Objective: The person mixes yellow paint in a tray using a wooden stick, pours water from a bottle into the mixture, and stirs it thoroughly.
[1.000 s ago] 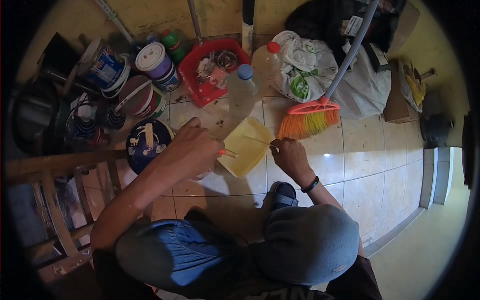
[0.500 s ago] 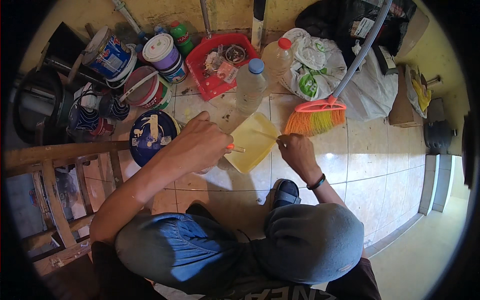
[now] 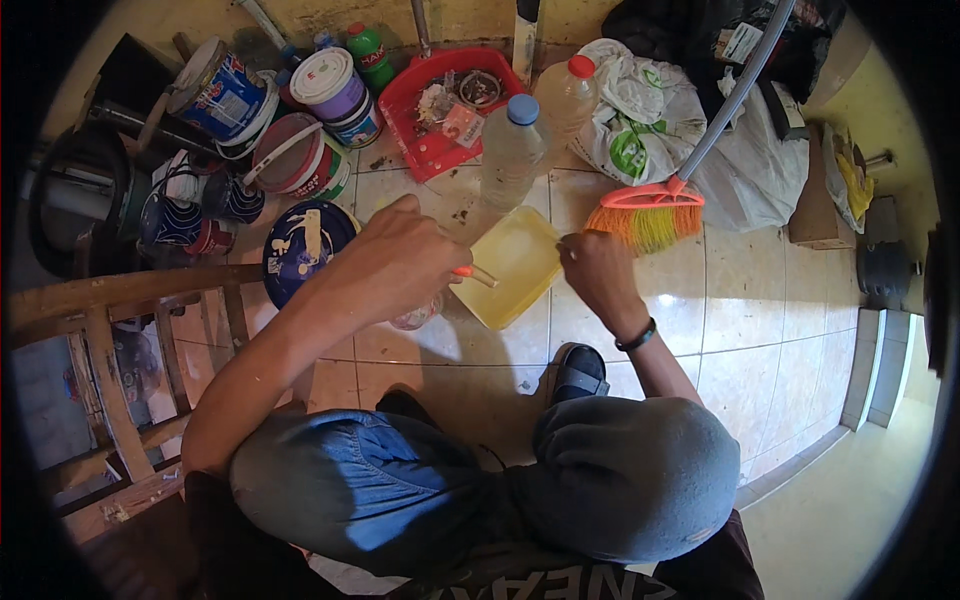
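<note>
My left hand is closed on a slim tool with an orange part by the fingers and a tan tip. This tip points over the left side of a shallow yellow tray on the floor, which has pale liquid or residue inside. At the tray's right edge, my right hand is closed in a pinch; what it holds is hidden by the fingers. Partly covered by my left hand is a clear round container. Behind the tray stands a clear bottle with a blue cap.
Left of my forearm are a dark blue paint bucket, several more buckets and a wooden rail. Farther back are a red dustpan with debris, a red-capped bottle, an orange broom and white plastic bags.
A thin pale stick reached from my right fingers over the tray before; now it does not show. The whole view has shifted slightly. My left hand still grips its tool.
</note>
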The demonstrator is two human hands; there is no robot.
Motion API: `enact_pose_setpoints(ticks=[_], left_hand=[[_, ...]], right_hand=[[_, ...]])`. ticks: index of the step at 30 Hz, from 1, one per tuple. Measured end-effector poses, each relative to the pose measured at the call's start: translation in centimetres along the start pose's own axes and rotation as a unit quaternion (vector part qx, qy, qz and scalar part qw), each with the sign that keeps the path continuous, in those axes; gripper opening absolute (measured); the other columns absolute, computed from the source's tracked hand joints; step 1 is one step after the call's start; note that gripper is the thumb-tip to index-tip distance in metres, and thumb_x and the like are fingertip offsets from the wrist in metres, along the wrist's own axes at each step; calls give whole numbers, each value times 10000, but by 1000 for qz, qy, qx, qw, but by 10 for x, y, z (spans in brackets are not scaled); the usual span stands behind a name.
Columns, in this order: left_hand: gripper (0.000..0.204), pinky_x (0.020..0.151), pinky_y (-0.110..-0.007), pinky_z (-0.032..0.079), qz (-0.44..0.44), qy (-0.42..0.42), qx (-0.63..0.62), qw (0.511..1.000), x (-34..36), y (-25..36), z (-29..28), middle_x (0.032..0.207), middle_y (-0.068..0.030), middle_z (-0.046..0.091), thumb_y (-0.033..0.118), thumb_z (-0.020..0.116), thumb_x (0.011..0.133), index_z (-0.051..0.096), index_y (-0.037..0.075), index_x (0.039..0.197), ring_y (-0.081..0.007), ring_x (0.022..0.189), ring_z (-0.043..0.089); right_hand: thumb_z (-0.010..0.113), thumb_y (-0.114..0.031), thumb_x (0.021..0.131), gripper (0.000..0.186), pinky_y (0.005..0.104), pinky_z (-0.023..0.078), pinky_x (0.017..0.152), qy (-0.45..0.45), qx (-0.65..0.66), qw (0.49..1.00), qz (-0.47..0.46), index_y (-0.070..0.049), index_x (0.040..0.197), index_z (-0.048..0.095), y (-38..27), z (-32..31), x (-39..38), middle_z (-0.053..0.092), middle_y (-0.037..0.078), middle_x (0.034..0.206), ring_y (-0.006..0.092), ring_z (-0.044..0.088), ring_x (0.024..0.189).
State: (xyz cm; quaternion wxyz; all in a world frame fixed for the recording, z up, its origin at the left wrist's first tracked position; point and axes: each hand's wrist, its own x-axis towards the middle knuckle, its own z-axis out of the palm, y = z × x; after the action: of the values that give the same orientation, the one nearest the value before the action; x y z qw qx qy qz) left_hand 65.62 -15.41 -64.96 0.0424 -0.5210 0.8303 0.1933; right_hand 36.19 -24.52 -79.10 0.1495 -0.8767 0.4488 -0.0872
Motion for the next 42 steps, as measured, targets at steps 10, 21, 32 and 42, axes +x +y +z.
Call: enact_pose_setpoints(ticks=[10,21,32,42], left_hand=[[230,992,-409,465,-33,2,-26,999,-13,8,-17,999,-126,785,159,768,927,832,105,1141,-303,978,695],[217,1017,-421,479,-33,-59,-41,997,-6,8,-14,1052,-110,788,165,775,936,826,103,1138,-297,1049,699],[324,1008,-417,480,18,-74,-22,997,-5,2,3,1077,-80,774,131,809,850,840,116,1172,-280,1093,714],[300,1013,-429,481,15,-90,-16,996,-2,-6,11,1052,-82,774,81,753,881,841,108,1167,-273,1104,722]], right_hand=[[727,-237,1000,174,514,599,744,-150,47,979,-130,-78,1017,795,-39,6,-37,729,213,977,401,746,854],[742,-219,982,190,513,573,652,-24,13,997,-72,-66,897,814,10,-24,-13,706,218,833,408,733,758],[736,-235,987,166,504,587,711,-58,29,998,-25,-109,939,834,7,-13,-32,703,180,843,392,727,782],[742,-195,964,177,513,572,688,-48,48,997,-46,-68,850,788,9,-12,-42,710,174,802,382,724,749]])
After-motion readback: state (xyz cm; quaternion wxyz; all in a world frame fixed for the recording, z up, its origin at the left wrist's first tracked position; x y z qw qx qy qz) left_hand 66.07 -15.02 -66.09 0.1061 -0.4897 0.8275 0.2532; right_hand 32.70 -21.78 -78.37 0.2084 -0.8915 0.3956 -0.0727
